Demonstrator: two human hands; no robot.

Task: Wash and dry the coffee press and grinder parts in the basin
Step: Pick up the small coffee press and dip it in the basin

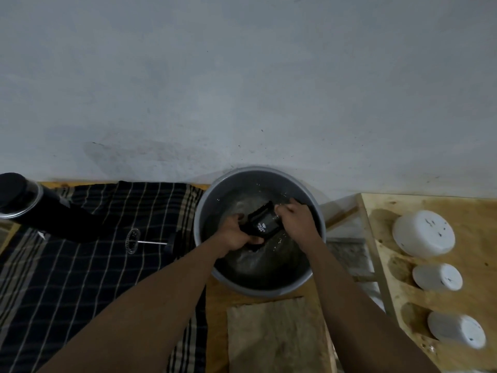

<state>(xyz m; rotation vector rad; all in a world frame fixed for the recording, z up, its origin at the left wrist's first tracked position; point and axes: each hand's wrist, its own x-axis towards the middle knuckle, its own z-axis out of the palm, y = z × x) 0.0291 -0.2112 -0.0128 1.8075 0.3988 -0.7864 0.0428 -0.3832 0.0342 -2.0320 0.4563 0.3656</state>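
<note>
Head view: both forearms reach in from the bottom edge to a round grey basin [199,211] that stands against the wall, w/ water in it. Over the water, roughly mid-basin, sits the black part [262,224], a cylindrical piece w/ a small white logo. I can't tell if it belongs to the press or the grinder. It lies tilted, far end up toward the wall.

Left hand [236,234] grips the near, lower end, fingers curled under it. Right hand [294,215] is on the far, upper end, fingers curled over the rim and closed on it. The fingertips are hidden behind the part.

Left of the basin lies a dark checked cloth [94,265]. On it is the press plunger [134,240], lying flat, mesh disc to the left and rod pointing at the basin, just beside its wall. At the far left a black cylinder w/ a glass band [18,197] sits at the cloth's edge.

Right side: a plywood board [403,205] carries three white bowls [423,234], upside down in a row and well apart from the basin. A wooden plank [277,335] lies in front of the basin, between the arms.
</note>
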